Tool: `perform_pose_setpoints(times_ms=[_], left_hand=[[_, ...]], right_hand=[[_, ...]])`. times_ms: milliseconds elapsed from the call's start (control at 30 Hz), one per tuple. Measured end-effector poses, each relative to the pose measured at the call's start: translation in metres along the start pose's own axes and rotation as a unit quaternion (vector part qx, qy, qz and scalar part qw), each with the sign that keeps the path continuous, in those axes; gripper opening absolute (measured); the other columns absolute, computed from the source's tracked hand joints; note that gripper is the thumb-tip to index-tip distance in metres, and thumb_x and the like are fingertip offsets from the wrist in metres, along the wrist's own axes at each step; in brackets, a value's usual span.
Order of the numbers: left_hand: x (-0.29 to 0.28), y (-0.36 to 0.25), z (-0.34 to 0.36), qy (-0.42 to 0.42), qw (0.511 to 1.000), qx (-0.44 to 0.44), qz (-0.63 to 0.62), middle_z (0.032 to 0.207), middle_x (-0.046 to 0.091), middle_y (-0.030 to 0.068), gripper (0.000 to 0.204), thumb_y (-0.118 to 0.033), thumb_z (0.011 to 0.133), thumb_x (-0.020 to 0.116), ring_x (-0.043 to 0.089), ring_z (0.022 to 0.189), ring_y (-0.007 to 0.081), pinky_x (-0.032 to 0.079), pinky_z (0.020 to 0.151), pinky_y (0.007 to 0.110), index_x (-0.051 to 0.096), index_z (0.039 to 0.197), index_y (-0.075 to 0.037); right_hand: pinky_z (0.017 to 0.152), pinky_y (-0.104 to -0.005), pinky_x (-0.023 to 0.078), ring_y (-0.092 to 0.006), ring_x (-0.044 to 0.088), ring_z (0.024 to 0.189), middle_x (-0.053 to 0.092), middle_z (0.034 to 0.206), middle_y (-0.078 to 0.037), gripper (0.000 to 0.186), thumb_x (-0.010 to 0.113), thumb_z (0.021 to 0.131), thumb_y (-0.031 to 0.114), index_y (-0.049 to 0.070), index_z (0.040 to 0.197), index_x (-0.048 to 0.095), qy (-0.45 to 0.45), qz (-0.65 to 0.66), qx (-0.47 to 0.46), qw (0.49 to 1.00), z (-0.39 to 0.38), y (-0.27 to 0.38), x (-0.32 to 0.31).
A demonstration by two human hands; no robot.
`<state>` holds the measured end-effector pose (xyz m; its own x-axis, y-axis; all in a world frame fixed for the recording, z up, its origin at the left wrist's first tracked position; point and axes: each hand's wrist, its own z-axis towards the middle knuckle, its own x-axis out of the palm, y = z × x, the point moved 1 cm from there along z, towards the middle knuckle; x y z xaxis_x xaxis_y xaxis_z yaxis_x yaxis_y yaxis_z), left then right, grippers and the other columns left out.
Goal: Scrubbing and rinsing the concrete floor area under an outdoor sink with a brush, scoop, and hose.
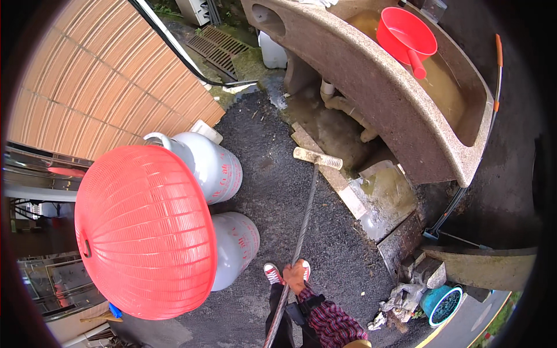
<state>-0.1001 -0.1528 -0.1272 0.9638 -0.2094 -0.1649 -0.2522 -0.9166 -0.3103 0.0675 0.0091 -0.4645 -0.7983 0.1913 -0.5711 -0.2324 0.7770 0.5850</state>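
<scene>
A long-handled brush (301,233) slants over the dark pavement (264,152), its pale brush head (317,158) at the edge strip (351,200) beside the wet patch under the stone sink (371,87). The right hand (296,277) is wrapped around the handle, above the red-and-white shoes (271,273); the left hand is out of view, so its grip cannot be told. To the left, an upturned red basket (148,232) covers part of two grey gas bottles (223,174). A red dipper (400,37) sits at the sink's murky water, and a teal tub (432,301) stands at lower right
</scene>
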Motion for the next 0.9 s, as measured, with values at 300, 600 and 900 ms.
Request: perform_pose_setpoints(times_ms=[300, 600, 900], left_hand=[[0.047, -0.025, 0.077, 0.078, 0.996, -0.030, -0.043, 0.050, 0.039, -0.0032, 0.026, -0.025, 0.086, 0.045, 0.037, 0.039, 0.0051, 0.027, 0.033, 0.020, 0.044, 0.065, -0.010], [-0.082, 0.144, -0.026, -0.007, 0.887, -0.288, -0.360, 0.056, 0.041, -0.0007, 0.017, -0.024, 0.081, 0.054, 0.037, 0.044, 0.0085, 0.036, 0.041, 0.022, 0.047, 0.081, -0.009], [0.002, 0.047, 0.060, 0.020, 0.998, 0.014, 0.056, 0.055, 0.042, -0.0038, 0.021, -0.026, 0.084, 0.049, 0.036, 0.042, 0.0050, 0.030, 0.037, 0.018, 0.048, 0.071, -0.009]], right_hand=[[0.037, -0.0338, 0.049, -0.0299, 0.058, 0.049, 0.055, 0.069, -0.024, 0.029, 0.051, 0.075, 0.012, -0.006, 0.090, 0.034, 0.077, 0.043, 0.063, 0.994, 0.114, 0.071, -0.012], [0.032, -0.0329, 0.045, -0.0261, 0.055, 0.040, 0.055, 0.064, -0.021, 0.027, 0.047, 0.078, 0.012, -0.008, 0.088, 0.032, 0.076, 0.167, 0.241, 0.953, -0.093, -0.043, -0.060], [0.034, -0.0335, 0.045, -0.0247, 0.056, 0.043, 0.054, 0.059, -0.018, 0.026, 0.049, 0.076, 0.015, -0.005, 0.086, 0.036, 0.090, 0.157, 0.094, 0.979, 0.064, 0.050, -0.003]])
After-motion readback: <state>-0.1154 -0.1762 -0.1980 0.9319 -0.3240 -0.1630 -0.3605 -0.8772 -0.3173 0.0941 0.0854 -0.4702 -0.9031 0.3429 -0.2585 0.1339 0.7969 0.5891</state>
